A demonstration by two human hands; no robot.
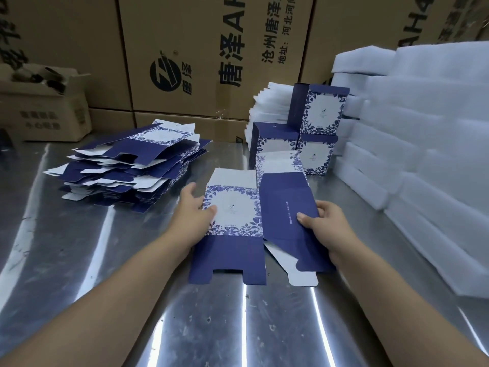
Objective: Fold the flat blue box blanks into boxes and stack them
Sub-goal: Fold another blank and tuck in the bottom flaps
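Steel table [132,287] up front, and at its middle the left hand [197,207] pinches the blank's [232,205] flowered panel while the right hand [322,223] grips its plain blue side, flat pile [132,160] to the left, folded boxes [318,128] behind.

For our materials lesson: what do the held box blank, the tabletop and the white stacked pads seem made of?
Box blank: likely printed card, matte blue, white reverse, crisp creases. Tabletop: probably stainless steel, streaky reflections. White pads: seemingly soft foam, fuzzy edges.

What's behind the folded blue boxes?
Behind the folded blue boxes: upright white sheets, then brown cartons. The sheets' lower right part is covered.
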